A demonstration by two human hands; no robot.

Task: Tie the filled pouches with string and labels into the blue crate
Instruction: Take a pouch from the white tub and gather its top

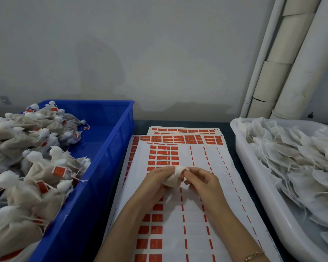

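You've got one filled pouch (172, 179) in both hands, just above the label sheets (195, 210), between the blue crate (119, 140) and the white tub (239, 148) of untied pouches. Left hand (155, 179): fingers curled round the pouch body. Right hand (203, 178): fingertips pinching the gathered neck at the top. Looks like the cinch step; no label on it that I can see. A thin string (168, 157) seems to run up from the neck, but it's too faint to be sure. Advice: grip the body low so the fill stays packed, twist the neck tight before you wrap, pull the knot down hard against the fill, and leave a tail for the label. Then drop it left with the tied pouches (45, 167) in the crate.
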